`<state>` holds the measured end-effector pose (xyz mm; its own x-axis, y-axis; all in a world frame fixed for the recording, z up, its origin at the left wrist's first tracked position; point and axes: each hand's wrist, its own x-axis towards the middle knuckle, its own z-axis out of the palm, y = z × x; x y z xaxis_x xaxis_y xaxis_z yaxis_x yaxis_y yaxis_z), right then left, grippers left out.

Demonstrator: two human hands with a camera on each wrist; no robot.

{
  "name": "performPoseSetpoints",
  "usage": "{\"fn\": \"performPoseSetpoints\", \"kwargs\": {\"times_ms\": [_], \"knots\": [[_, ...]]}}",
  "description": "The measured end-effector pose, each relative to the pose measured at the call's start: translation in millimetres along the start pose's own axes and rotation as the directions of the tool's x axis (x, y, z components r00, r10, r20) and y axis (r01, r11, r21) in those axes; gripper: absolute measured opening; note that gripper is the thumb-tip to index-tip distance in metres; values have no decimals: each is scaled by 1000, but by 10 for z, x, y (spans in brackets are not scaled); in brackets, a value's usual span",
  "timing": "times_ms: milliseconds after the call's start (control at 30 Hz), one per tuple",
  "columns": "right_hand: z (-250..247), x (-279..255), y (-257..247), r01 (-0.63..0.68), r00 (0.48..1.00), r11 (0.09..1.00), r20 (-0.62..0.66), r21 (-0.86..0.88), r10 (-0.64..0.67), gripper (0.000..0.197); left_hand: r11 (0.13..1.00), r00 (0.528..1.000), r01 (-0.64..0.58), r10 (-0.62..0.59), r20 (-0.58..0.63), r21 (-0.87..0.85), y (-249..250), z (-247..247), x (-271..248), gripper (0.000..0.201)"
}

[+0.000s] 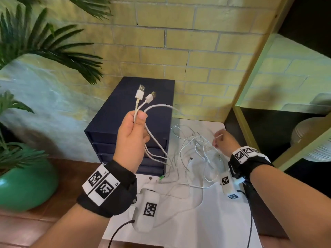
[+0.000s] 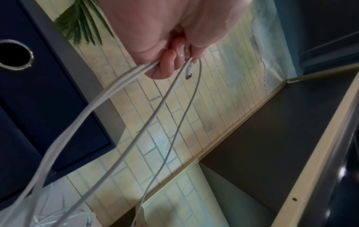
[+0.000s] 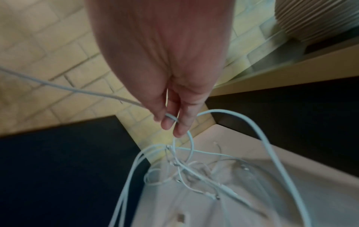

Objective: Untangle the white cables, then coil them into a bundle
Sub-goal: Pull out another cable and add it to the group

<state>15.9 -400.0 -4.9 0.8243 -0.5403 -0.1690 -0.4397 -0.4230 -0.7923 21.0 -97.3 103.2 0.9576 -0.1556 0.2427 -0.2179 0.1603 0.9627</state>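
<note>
My left hand (image 1: 133, 133) is raised in front of the dark blue drawer unit and grips several white cables (image 1: 154, 145). Two USB plugs (image 1: 143, 94) stick up above its fist. From the fist the strands (image 2: 108, 110) hang down to a tangled heap of white cables (image 1: 195, 154) on the white table (image 1: 206, 221). My right hand (image 1: 223, 142), lower and to the right, pinches a thin white cable (image 3: 172, 117) just above the tangle (image 3: 184, 165). In the left wrist view one USB plug (image 2: 189, 72) shows by the fingers (image 2: 167, 64).
A dark blue drawer unit (image 1: 143, 122) stands at the table's back left. A green pot (image 1: 26, 181) with a palm is on the left. A shelf frame (image 1: 250, 83) with a ribbed white object (image 1: 311, 140) rises on the right. Behind is a yellow brick wall.
</note>
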Motion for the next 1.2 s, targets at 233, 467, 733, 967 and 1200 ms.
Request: {"fn": "performPoseSetpoints", "kwargs": {"times_ms": [233,467,733,967,1200], "knots": [[38,-35,305,-99,989,949,74,-300,126,27,1000,1000,29,-29,11,1,-22,-27,-36,22],[-176,-71,-48,58,977,985,-211,166,-22,21,996,997,56,-59,42,64,-45,23,-86,20],[-404,-154,-276,328,927,938,-229,114,-296,46,997,994,42,-48,95,65,-115,173,-58,18],[-519,-244,-269,355,934,923,-93,148,-345,26,998,988,19,-29,155,64,-234,343,-41,19],[-608,-472,-195,420,896,896,-88,-145,-434,12,998,976,37,-47,214,49,-305,482,-34,20]]}}
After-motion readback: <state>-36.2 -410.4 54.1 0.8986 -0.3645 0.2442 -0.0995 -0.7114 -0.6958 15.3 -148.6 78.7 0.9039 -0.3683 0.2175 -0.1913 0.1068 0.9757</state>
